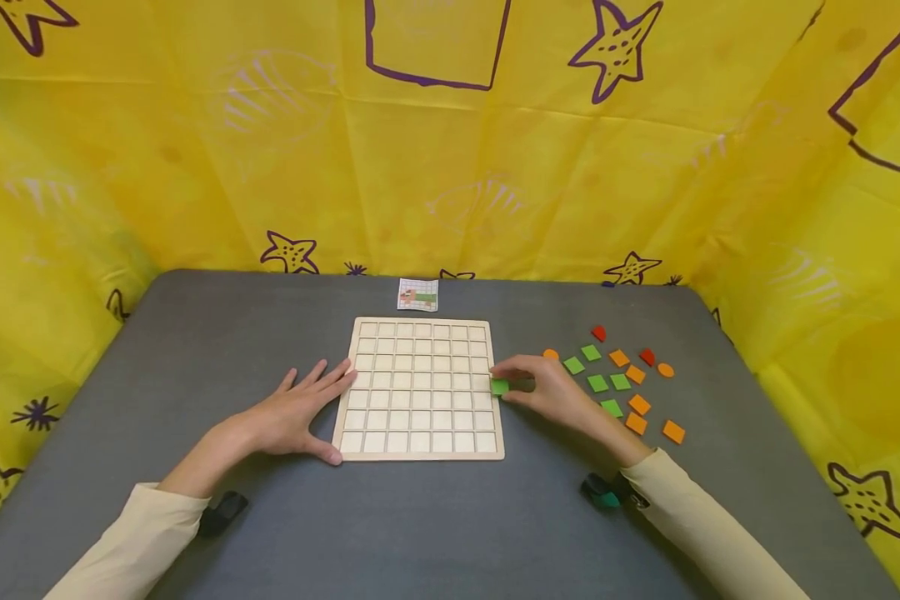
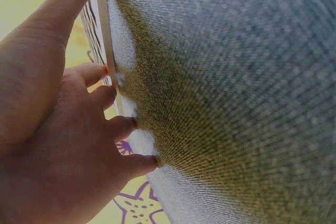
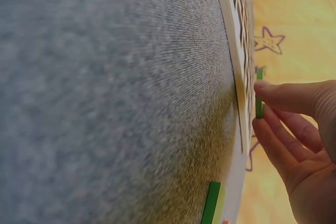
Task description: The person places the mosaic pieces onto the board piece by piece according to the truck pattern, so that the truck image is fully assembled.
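Note:
A wooden grid board point(image 1: 422, 460) with square recesses lies in the middle of the grey table. The left hand point(image 1: 300, 412) rests at the board's left edge, fingers spread and thumb at the near left corner; the left wrist view shows its fingertips point(image 2: 143, 164) on the cloth and along the rim. Between thumb and fingers, the right hand point(image 1: 551, 392) pinches a green square tile point(image 1: 499, 387) over the board's right edge. The right wrist view shows this tile point(image 3: 259, 103) edge-on, raised above the board point(image 3: 239, 77).
Right of the board lie several green tiles point(image 1: 597, 383), several orange tiles point(image 1: 673, 431), red rounded pieces point(image 1: 598, 333) and orange round pieces point(image 1: 666, 370). Behind the board is a small picture card point(image 1: 417, 295). A yellow patterned cloth point(image 1: 420, 167) hangs around the table.

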`<state>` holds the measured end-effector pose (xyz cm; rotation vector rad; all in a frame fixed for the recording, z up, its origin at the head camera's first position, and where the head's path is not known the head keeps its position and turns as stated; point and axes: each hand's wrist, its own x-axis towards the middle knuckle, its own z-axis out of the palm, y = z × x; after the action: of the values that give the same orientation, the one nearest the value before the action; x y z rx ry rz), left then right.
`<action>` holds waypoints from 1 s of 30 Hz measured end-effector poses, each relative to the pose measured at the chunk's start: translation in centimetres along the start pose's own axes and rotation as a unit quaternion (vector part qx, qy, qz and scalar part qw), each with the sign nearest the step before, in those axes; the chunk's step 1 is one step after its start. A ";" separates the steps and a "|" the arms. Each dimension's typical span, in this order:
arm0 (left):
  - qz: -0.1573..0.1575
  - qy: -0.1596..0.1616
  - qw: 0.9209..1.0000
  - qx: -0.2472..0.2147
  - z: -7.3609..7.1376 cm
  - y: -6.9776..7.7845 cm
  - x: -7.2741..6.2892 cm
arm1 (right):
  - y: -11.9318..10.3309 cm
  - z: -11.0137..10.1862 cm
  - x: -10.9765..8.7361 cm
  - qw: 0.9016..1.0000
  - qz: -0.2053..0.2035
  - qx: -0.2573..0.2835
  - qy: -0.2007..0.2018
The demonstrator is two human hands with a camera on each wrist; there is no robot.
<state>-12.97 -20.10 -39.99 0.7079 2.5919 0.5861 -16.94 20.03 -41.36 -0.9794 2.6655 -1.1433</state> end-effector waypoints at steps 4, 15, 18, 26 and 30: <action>-0.003 -0.003 1.000 -0.001 0.0 0.0 0.0 | 0.0 0.2 0.6 1.000 -0.001 -0.001 -0.007; 0.004 -0.005 1.000 -0.011 0.4 0.0 0.4 | 0.4 0.5 1.2 0.999 -0.023 -0.007 -0.030; 0.004 -0.005 1.000 -0.013 0.4 0.0 0.5 | 0.6 0.5 1.3 0.999 -0.026 -0.013 -0.030; 0.001 -0.011 1.000 -0.015 0.3 0.3 0.5 | 0.6 0.5 1.8 0.998 -0.037 -0.027 -0.041; -0.006 -0.013 1.000 -0.012 0.3 0.3 0.5 | 0.4 0.4 2.0 0.997 -0.042 -0.034 -0.046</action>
<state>-13.06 -19.49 -40.24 0.6862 2.5598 0.6000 -18.64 18.77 -41.61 -1.1363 2.6297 -1.0012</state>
